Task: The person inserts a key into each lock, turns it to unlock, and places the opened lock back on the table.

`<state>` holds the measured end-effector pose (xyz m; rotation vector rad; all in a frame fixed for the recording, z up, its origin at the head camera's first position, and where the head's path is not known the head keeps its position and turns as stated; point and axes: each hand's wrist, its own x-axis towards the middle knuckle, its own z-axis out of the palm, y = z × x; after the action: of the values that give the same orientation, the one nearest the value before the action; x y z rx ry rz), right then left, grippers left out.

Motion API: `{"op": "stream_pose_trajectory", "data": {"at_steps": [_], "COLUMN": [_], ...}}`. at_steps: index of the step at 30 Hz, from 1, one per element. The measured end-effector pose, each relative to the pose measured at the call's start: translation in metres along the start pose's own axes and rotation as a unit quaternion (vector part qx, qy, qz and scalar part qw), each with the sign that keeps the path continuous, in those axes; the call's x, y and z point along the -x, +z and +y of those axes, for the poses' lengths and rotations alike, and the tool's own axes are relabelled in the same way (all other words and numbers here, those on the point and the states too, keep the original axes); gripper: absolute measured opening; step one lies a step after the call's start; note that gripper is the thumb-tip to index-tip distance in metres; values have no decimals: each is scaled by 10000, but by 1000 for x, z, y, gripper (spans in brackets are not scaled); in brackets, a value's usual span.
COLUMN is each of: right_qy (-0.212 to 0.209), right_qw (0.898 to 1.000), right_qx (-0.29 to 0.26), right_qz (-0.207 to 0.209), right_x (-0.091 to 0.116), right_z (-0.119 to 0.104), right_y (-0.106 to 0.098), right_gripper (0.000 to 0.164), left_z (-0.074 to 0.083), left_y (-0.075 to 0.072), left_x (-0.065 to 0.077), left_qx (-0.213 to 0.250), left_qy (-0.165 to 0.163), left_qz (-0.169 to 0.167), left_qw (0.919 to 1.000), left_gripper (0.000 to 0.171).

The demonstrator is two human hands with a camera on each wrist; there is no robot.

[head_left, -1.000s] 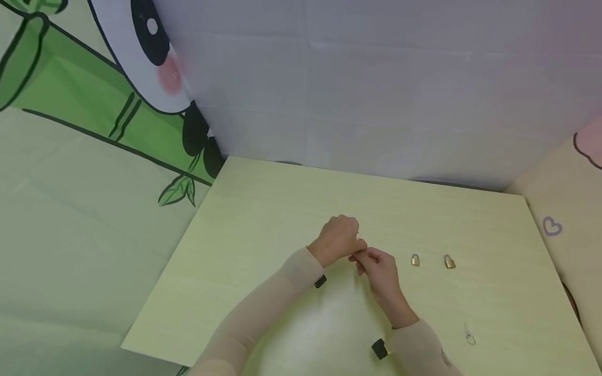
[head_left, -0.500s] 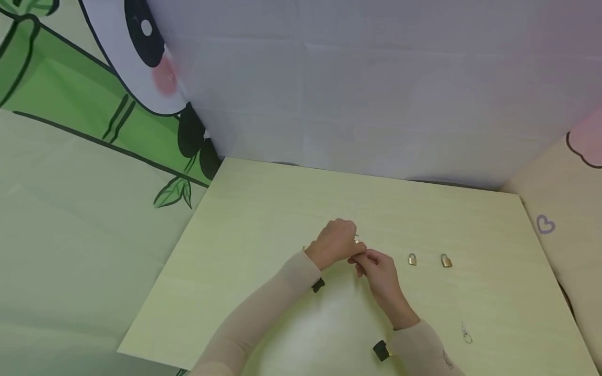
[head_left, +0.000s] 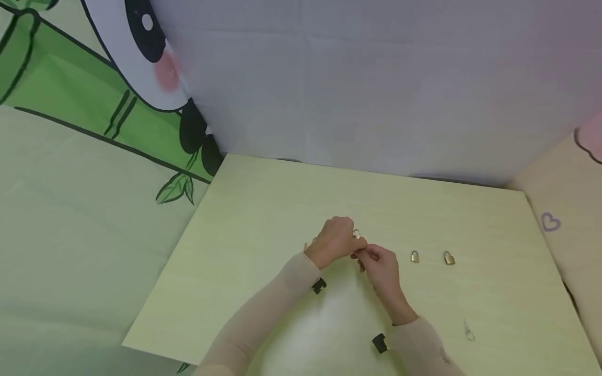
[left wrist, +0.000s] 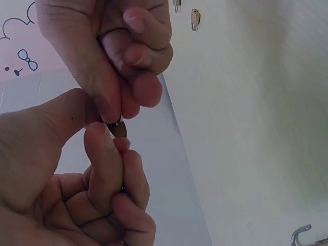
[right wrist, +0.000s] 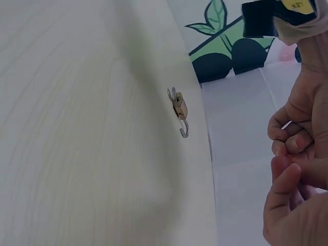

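My left hand [head_left: 334, 243] and right hand [head_left: 381, 271] meet fingertip to fingertip over the middle of the table. In the left wrist view, both pinch a small brownish metal piece [left wrist: 119, 130] with a dark and silvery end; fingers cover most of it, so its kind is unclear. Just past the left hand, a padlock [head_left: 356, 233] shows its shackle, the rest being hidden. To the right lie a small brass padlock [head_left: 415, 257] and a larger one [head_left: 449, 258]. An unlocked padlock [right wrist: 180, 106] with silvery rings at one end appears in the right wrist view.
Near the table's right front lies a silvery ring with a thin piece attached [head_left: 469, 331]. The pale wooden table [head_left: 263, 193] ends at a grey cloth wall behind and printed cloth at the sides. Black wrist devices [head_left: 379, 343] hang by the sleeves.
Both hands stay together at nearly the same spot, with only slight finger shifts. The head view sways a little, and slightly more of the padlocks around the left hand shows.
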<state>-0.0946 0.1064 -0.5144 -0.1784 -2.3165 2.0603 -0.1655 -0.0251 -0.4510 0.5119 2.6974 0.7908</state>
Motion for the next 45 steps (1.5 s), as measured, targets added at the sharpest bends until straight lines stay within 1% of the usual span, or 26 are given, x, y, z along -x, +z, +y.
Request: {"op": "stream_pose_trajectory", "data": {"at_steps": [2, 3, 4, 6, 10, 12, 13, 15, 17, 20, 24, 26, 28, 29, 32, 33, 34, 35, 36, 39, 41, 43, 45], "right_qy": [-249, -315, -348, -278, 177, 374, 426, 404, 344, 320, 572, 690, 874, 985, 1323, 1423, 1480, 1470, 1405, 1075, 857, 776, 819], "right_qw": [9980, 9969, 9968, 9985, 9994, 9979, 9971, 9962, 9960, 9950, 9907, 9864, 9786, 9726, 9499, 9436, 9394, 9394, 9426, 9628, 9744, 9793, 9775], "right_qx": [575, 711, 706, 476, -230, -433, -529, -679, -740, -907, -1207, -1462, -1839, -2079, -2803, -2962, -3067, -3075, -3009, -2470, -2074, -1869, -1942], "right_qz": [107, 131, 122, 54, -185, -287, -336, -359, -354, -282, -257, -288, -315, -324, -391, -395, -385, -379, -357, -206, -107, -80, -104], "right_x": [0, 0, 1, 0, 0, 2, 3, 3, 3, 0, 1, 1, 1, 1, 1, 1, 0, 0, -1, -3, -5, -6, -7], "right_z": [-1, -2, -3, -4, -10, -17, -21, -19, -14, -2, -3, -4, -4, -5, -5, -4, -3, -3, -2, -1, 0, -1, -2], "right_y": [0, 1, 1, 0, -1, -1, -1, -1, 0, 3, 5, 6, 5, 5, 4, 4, 4, 4, 4, 5, 5, 5, 5], "right_gripper": [20, 21, 22, 23, 26, 27, 26, 26, 26, 25, 23, 22, 19, 17, 19, 20, 21, 21, 20, 14, 16, 19, 19], "left_z": [0, 0, 0, -1, -1, -1, -1, 0, -1, -1, -2, -1, -1, 0, 2, 2, 3, 3, 4, 4, 4, 4, 5], "left_y": [-2, -3, -4, -6, -8, -8, -7, -6, -5, -5, -4, -4, -3, -4, -5, -6, -6, -7, -7, -8, -9, -9, -9], "left_x": [0, 1, 1, 1, 0, 0, -1, -1, -2, -2, -2, -2, -3, -3, -4, -5, -5, -5, -6, -7, -7, -8, -8], "left_qx": [5, -4, -24, -78, -358, -538, -614, -737, -730, -601, -417, -341, -270, -250, -183, -193, -216, -249, -285, -408, -458, -429, -354], "left_qy": [49, 75, 105, 161, 210, 250, 263, 270, 252, 209, 175, 174, 215, 233, 265, 269, 252, 230, 225, 196, 169, 112, 41], "left_qz": [68, 96, 112, 146, 189, 181, 164, 116, 71, 16, -37, -47, -59, -62, -117, -144, -156, -154, -133, -31, 32, 23, -6], "left_qw": [10000, 9999, 9999, 9997, 9990, 9981, 9976, 9968, 9970, 9980, 9990, 9993, 9994, 9994, 9994, 9993, 9993, 9993, 9993, 9990, 9988, 9990, 9994], "left_gripper": [39, 40, 41, 42, 42, 42, 43, 44, 44, 44, 44, 44, 43, 43, 43, 44, 44, 44, 45, 44, 44, 44, 45]}}
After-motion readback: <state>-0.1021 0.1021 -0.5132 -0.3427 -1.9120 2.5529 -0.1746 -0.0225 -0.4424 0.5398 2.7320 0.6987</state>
